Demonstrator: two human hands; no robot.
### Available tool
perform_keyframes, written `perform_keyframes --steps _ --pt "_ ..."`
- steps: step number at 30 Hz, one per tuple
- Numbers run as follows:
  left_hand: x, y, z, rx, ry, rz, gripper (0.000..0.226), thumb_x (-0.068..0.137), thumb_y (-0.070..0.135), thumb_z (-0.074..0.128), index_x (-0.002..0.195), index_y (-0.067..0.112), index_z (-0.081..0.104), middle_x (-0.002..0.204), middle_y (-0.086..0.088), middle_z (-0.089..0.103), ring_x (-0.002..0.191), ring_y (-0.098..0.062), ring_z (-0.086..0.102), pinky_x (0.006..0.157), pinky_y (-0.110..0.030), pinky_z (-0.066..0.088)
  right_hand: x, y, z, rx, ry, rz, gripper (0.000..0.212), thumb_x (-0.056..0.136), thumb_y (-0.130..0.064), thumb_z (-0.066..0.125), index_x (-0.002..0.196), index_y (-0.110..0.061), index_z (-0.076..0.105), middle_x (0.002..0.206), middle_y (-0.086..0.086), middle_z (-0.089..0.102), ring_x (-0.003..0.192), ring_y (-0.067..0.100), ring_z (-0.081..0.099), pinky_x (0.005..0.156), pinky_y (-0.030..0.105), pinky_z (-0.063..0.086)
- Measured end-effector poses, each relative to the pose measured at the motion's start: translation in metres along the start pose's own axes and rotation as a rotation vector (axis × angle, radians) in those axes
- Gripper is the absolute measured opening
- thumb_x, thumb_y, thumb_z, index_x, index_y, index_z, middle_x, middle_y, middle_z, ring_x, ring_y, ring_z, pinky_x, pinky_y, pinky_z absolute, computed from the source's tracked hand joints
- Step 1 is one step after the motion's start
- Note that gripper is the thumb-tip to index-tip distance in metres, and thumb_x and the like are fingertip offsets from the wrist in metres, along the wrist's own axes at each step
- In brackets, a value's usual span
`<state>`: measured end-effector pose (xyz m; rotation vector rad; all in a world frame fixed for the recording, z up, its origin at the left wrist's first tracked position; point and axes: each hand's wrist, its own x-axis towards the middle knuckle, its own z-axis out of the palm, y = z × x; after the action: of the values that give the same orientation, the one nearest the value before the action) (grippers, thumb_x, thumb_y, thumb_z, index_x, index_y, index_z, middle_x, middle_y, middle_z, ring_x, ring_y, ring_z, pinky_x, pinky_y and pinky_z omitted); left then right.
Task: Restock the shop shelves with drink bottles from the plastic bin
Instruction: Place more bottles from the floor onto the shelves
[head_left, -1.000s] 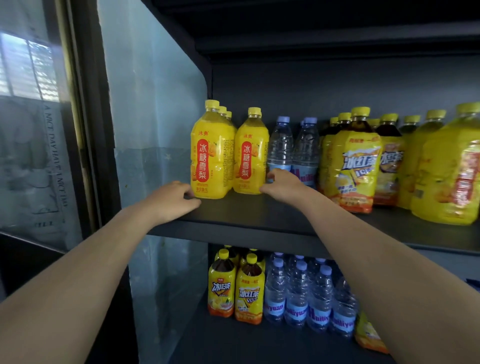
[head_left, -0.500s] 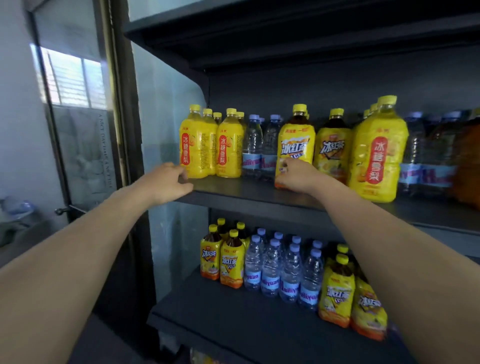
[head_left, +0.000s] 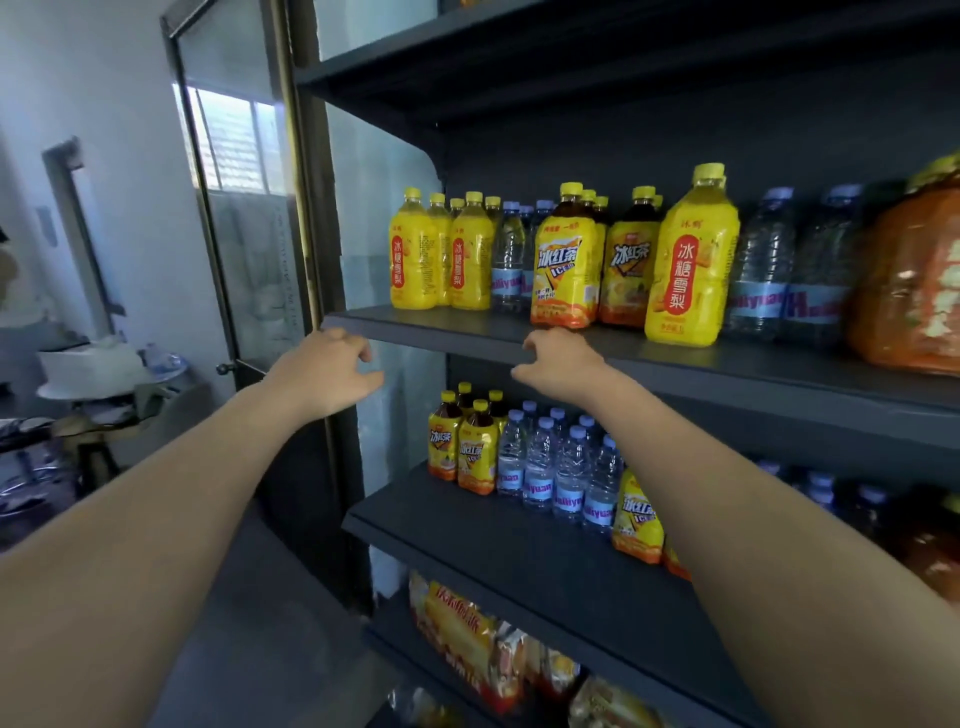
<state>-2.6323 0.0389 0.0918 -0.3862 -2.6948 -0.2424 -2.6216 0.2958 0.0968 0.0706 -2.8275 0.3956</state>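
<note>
Yellow bottles (head_left: 691, 260): shelf (head_left: 779, 366) looks pretty stocked
Left hand (head_left: 324, 374): loose, empty
Right hand (head_left: 558, 364): loose, empty
Bin: out of sight, dunno what's left

White wall (head_left: 119, 104) at left. A metal-framed glass door (head_left: 249, 270) with a round knob (head_left: 224, 369) stands beside it. A slatted window (head_left: 234, 140) shows bright through the glass. Cluttered table (head_left: 93, 400) stands against the wall. Grey floor (head_left: 249, 639) below.

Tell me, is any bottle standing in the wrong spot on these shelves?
Yes. One yellow pear drink stands alone on the upper drinks shelf, between the iced teas and the waters. Its matching bottles are grouped at the shelf's left end.
</note>
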Motion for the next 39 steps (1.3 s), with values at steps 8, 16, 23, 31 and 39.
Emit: perform_keyframes --steps 8,16,23,31,39 --pt "-0.072 -0.030 -0.006 0.030 -0.044 -0.042 0.046 0.090 0.044 0.048 0.120 0.011 0.055 0.124 -0.011 0.050 0.116 -0.028 0.046 0.096 -0.043 0.041 -0.046 -0.041 0.031 0.030 -0.076 0.005 0.044 0.090 -0.035 0.052 0.124 -0.009 0.051 0.128 0.012 0.048 0.117 0.030 0.046 0.096 0.046 0.045" --pt "-0.152 -0.063 0.022 0.064 -0.144 -0.123 0.047 0.090 0.044 0.048 0.123 0.011 0.053 0.123 -0.013 0.048 0.118 -0.030 0.042 0.096 -0.044 0.042 -0.104 -0.082 0.101 0.024 -0.152 -0.043 0.035 0.086 -0.035 0.055 0.109 -0.009 0.056 0.111 0.011 0.055 0.108 0.032 0.053 0.084 0.036 0.048" --pt "-0.187 -0.066 0.062 0.099 -0.177 -0.141 0.046 0.090 0.040 0.049 0.124 0.009 0.053 0.123 -0.014 0.048 0.118 -0.032 0.042 0.093 -0.044 0.043 -0.118 -0.081 0.149 -0.014 -0.240 -0.069 0.044 0.090 -0.031 0.054 0.125 -0.006 0.047 0.124 0.014 0.049 0.116 0.032 0.047 0.090 0.039 0.045" --pt "-0.197 -0.069 0.148 0.080 -0.252 -0.170 0.044 0.089 0.037 0.051 0.122 0.007 0.054 0.120 -0.015 0.049 0.114 -0.033 0.043 0.093 -0.046 0.041 -0.104 -0.054 0.242 -0.001 -0.366 -0.079 0.048 0.093 -0.031 0.051 0.136 -0.013 0.039 0.138 0.011 0.040 0.127 0.030 0.037 0.097 0.045 0.039" --pt "-0.219 -0.067 0.258 0.122 -0.272 -0.231 0.074 0.071 0.051 0.021 0.115 0.003 0.057 0.117 -0.017 0.053 0.110 -0.036 0.047 0.086 -0.044 0.043 -0.107 -0.015 0.356 -0.029 -0.403 -0.102 0.048 0.091 -0.031 0.052 0.132 -0.008 0.042 0.137 0.014 0.043 0.126 0.033 0.040 0.097 0.041 0.038"
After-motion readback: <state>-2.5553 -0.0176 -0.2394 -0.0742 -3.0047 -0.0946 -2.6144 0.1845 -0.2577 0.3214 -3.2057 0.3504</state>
